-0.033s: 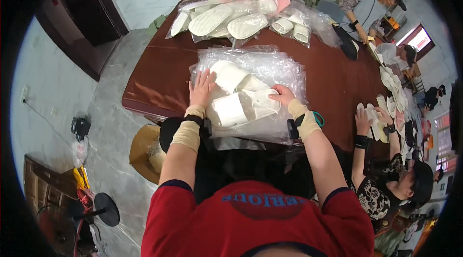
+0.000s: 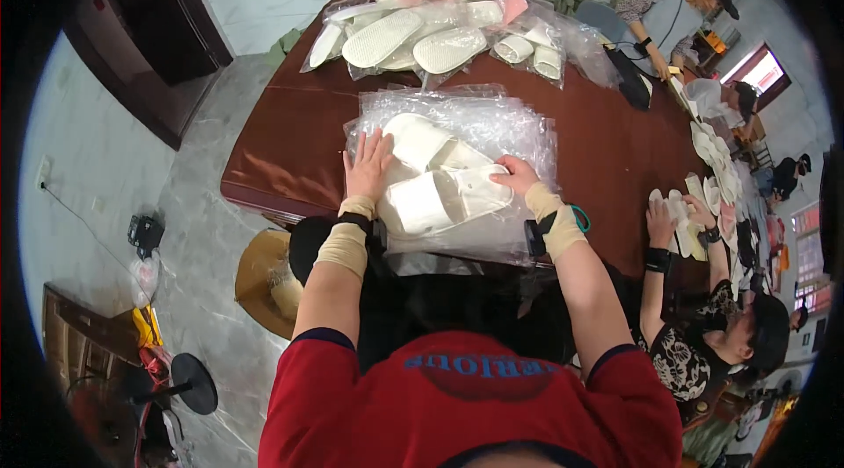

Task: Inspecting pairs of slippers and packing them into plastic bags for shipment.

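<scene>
Two white slippers lie side by side on a stack of clear plastic bags (image 2: 527,130), their strap ends toward the left. The far slipper (image 2: 422,147) partly lies behind the near slipper (image 2: 420,204). My left hand (image 2: 369,165) rests flat with fingers spread at the left, by the strap ends and on the bag film. At the heel of the near slipper, my right hand (image 2: 517,174) pinches the edge, thumb on top; its other fingers are partly hidden. Whether film covers the pair I cannot tell.
A heap of bagged white and pink slippers (image 2: 382,39) fills the far end of the brown table (image 2: 290,130). A co-worker's hands (image 2: 661,224) handle slippers at the right. An open cardboard box (image 2: 255,279) stands on the floor at the left.
</scene>
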A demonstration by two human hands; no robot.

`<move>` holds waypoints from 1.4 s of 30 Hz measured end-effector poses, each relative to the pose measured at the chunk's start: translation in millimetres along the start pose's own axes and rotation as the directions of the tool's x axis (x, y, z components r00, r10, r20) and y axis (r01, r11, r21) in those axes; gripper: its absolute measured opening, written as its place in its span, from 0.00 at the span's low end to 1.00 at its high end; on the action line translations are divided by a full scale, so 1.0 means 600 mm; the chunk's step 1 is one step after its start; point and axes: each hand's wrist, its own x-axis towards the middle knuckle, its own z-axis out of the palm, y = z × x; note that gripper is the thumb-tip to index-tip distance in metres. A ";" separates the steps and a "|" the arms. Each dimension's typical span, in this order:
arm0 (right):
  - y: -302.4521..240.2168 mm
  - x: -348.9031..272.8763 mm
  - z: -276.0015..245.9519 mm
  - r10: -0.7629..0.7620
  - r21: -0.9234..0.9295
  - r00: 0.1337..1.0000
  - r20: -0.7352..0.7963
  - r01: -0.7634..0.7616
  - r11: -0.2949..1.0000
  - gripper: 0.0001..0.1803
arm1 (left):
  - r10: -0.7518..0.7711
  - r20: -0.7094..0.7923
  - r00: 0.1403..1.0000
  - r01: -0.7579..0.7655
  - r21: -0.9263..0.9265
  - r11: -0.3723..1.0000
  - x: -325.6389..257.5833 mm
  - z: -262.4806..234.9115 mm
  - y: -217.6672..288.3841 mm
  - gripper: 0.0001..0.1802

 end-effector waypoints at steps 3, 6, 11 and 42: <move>-0.029 -0.030 -0.012 -0.028 -0.262 0.995 -0.100 0.001 0.965 0.21 | -0.005 -0.002 1.000 0.006 0.208 0.978 -0.008 0.015 -0.010 0.26; -0.063 -0.075 -0.037 -0.030 -0.241 0.987 -0.160 -0.010 0.970 0.21 | 0.020 -0.056 0.998 -0.006 0.238 0.971 -0.014 0.011 -0.011 0.27; -0.032 -0.165 -0.153 -0.018 -0.230 0.956 -0.293 -0.052 0.972 0.19 | 0.052 -0.083 0.995 -0.034 0.213 0.977 -0.003 0.015 0.000 0.27; 0.081 -0.114 0.030 -0.100 -0.045 0.806 -0.584 0.091 0.995 0.20 | 0.036 -0.062 0.997 -0.021 0.222 0.975 0.001 0.015 -0.004 0.31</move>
